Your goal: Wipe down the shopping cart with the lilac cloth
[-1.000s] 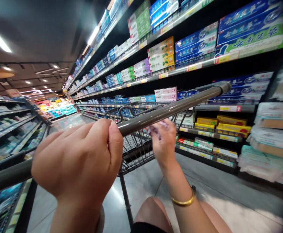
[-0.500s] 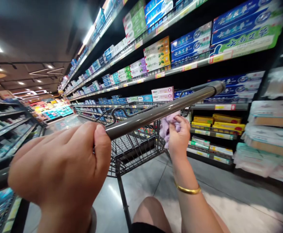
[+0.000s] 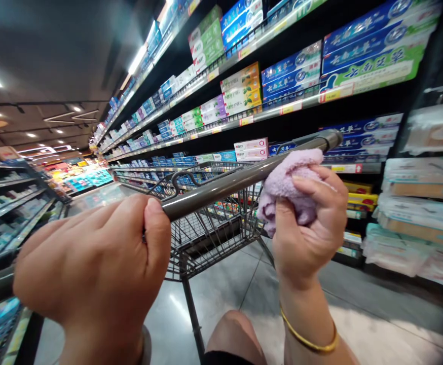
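My left hand (image 3: 92, 258) is wrapped around the grey handle (image 3: 214, 188) of a shopping cart, its thumb lying along the top. A crumpled lilac cloth (image 3: 292, 185) is bunched in my right hand (image 3: 310, 228), fingers and thumb closed on it. The cloth overlaps the right part of the handle, against or just in front of it. Below and beyond the handle is the cart's wire basket (image 3: 214, 243); no goods can be made out inside. A gold bangle (image 3: 308, 337) circles my right wrist.
Shelves of boxed goods, such as blue boxes (image 3: 292, 76), run along the right side of the aisle. Plastic-wrapped packs (image 3: 415, 218) are stacked at the far right. Another shelf row (image 3: 12, 203) stands on the left. Grey tiled floor (image 3: 240, 284) lies below the cart.
My right hand has come up from behind and below the handle, nearer to me and to the right, bringing the cloth onto the handle's near side. My left hand keeps its grip.
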Action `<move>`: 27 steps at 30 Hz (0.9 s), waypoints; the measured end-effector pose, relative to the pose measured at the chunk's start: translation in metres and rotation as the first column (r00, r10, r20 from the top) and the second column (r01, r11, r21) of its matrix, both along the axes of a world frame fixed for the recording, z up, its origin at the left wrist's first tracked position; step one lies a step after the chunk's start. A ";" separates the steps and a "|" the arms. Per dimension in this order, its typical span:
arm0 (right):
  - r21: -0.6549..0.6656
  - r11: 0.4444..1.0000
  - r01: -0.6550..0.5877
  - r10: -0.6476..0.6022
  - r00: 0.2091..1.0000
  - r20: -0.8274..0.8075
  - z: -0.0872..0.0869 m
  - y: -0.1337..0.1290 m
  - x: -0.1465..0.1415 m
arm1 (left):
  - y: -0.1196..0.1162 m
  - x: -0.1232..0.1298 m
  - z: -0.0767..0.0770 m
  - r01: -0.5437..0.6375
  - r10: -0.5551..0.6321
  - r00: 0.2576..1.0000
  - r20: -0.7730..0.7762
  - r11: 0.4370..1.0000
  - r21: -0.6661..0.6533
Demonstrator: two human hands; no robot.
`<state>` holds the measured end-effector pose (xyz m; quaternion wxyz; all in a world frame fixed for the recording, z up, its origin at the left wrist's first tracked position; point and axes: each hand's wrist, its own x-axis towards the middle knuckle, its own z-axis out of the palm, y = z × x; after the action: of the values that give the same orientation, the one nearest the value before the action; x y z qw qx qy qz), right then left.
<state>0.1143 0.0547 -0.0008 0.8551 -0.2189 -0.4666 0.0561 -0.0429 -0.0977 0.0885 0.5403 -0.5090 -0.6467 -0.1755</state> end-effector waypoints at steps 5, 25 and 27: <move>-0.037 0.993 0.114 -0.115 0.993 -0.027 0.001 0.004 0.012 | 0.000 0.009 0.003 0.013 -0.013 1.000 -0.024 1.000 0.010; 0.164 0.983 -0.084 0.028 0.949 0.315 0.017 -0.040 0.005 | 0.001 0.017 0.005 -0.033 0.033 0.995 -0.092 0.999 0.008; 0.207 0.971 -0.118 0.035 0.930 0.365 0.018 -0.043 0.000 | 0.001 0.017 0.005 -0.035 0.036 0.996 -0.086 0.999 0.012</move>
<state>0.1146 0.0120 0.0171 0.7719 -0.1086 -0.6264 -0.0045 -0.0261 -0.0963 0.0933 0.5733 -0.5019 -0.6308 -0.1472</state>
